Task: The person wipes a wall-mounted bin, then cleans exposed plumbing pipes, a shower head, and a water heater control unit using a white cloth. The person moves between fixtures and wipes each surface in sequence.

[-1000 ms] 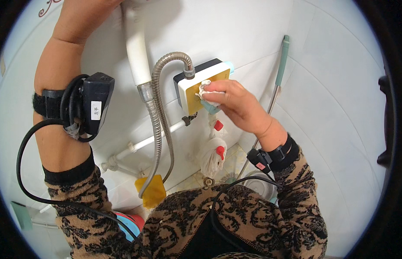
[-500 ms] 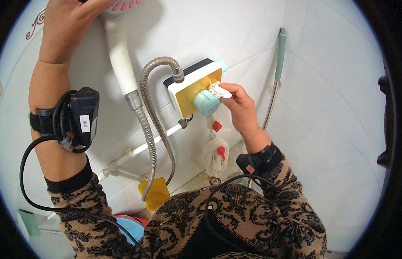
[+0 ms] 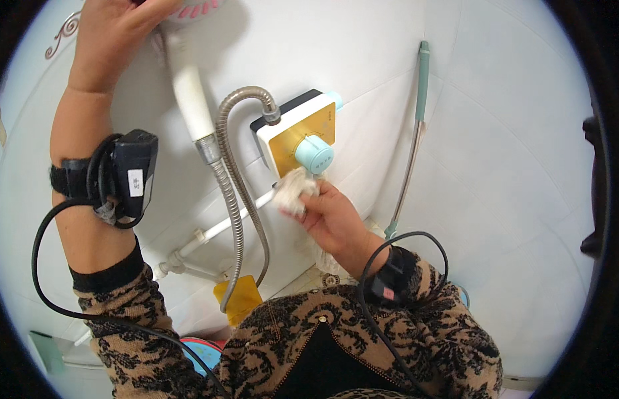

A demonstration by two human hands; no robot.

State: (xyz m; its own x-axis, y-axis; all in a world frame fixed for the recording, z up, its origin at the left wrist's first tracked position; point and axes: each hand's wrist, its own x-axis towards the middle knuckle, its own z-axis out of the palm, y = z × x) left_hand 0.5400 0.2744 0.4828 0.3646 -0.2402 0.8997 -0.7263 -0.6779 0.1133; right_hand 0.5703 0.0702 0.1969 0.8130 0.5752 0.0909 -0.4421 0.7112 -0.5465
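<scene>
Cloth [image 3: 296, 191] moved below knob [image 3: 314, 155], right hand [image 3: 339, 223] pinching it, grip of left hand [image 3: 120, 38] unclear.

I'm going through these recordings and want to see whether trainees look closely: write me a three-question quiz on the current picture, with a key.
1. True or false: the right hand holds a crumpled white wipe.

2. What colour is the round knob on the front of the wall box?
A) red
B) light blue
C) black

3. Fill in: in the picture, the green-handled pole is on the ____ side of the wall box.

Key: 1 true; 2 B; 3 right.
</scene>
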